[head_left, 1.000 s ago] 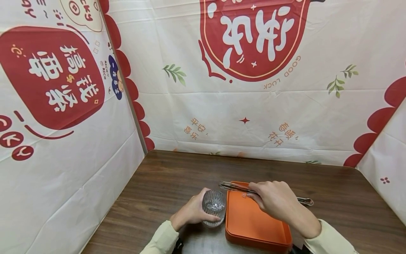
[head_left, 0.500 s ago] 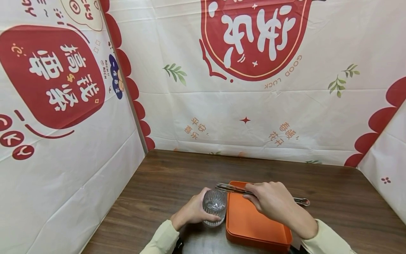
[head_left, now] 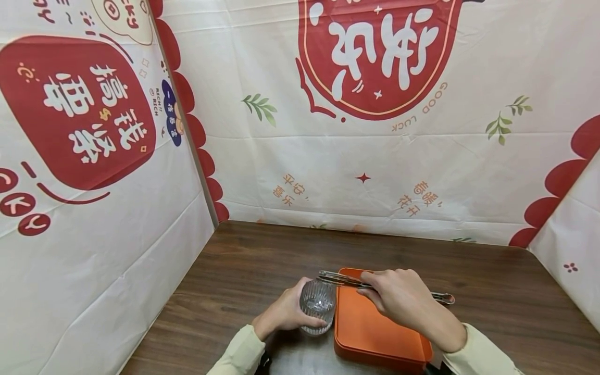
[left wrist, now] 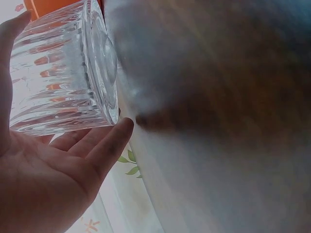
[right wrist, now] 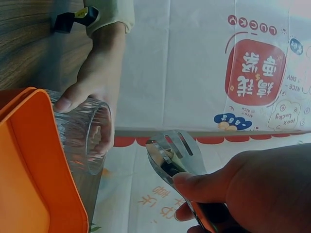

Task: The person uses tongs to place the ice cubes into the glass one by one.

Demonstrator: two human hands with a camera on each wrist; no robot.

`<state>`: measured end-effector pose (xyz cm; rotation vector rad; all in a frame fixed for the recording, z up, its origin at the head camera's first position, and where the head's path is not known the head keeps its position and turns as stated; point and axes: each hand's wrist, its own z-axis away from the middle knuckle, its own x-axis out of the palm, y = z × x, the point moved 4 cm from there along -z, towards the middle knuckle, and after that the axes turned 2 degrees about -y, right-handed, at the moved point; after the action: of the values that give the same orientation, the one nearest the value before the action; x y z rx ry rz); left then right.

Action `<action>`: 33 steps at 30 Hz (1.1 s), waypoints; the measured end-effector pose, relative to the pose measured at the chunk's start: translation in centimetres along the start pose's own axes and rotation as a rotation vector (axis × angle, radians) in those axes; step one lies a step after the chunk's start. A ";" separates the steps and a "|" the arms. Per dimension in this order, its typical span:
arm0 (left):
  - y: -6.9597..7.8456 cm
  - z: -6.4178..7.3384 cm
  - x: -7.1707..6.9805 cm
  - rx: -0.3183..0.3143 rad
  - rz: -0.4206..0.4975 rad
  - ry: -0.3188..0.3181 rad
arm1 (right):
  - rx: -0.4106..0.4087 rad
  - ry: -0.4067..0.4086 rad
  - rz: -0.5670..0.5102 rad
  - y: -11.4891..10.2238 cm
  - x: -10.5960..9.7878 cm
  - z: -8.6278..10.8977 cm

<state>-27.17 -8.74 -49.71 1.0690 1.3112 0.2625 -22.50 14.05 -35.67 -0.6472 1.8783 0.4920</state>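
My left hand (head_left: pixel 285 311) grips a clear fluted glass (head_left: pixel 319 302), thumb across the near side and fingers round the far side. In the left wrist view the glass (left wrist: pixel 60 77) shows its thick base, close over the tabletop. My right hand (head_left: pixel 405 299) holds metal serving tongs (head_left: pixel 338 278) over the tray's far left part. Their tips point left, right by the glass's far rim. One slotted tong head (right wrist: pixel 194 155) shows in the right wrist view, with nothing seen between the two heads. The hinge end sticks out behind the hand.
An orange rectangular tray (head_left: pixel 375 325) with raised walls lies under my right hand, close beside the glass. The brown wooden table (head_left: pixel 262 250) reaches back to a printed white cloth wall (head_left: pixel 328 156). Another cloth wall (head_left: pixel 140 245) borders the left.
My right hand has shifted slightly left with the tongs, bringing their tips up to the glass's far rim. The left hand and glass have stayed in place.
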 end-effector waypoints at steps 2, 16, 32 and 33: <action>0.0 0.0 0.0 -0.003 -0.001 -0.001 | 0.001 -0.001 -0.001 0.0 0.0 0.0; 0.2 -0.1 -0.1 -0.004 -0.012 -0.001 | 0.007 -0.007 -0.015 0.1 0.0 0.1; -0.1 0.1 0.1 -0.024 -0.018 0.008 | 0.096 -0.105 -0.005 1.1 0.2 0.9; -0.1 0.1 0.1 -0.022 -0.019 0.009 | 0.102 -0.111 -0.008 1.2 0.2 0.9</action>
<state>-27.10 -8.74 -49.83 1.0370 1.3233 0.2670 -22.64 15.46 -36.17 -0.5490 1.7834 0.4158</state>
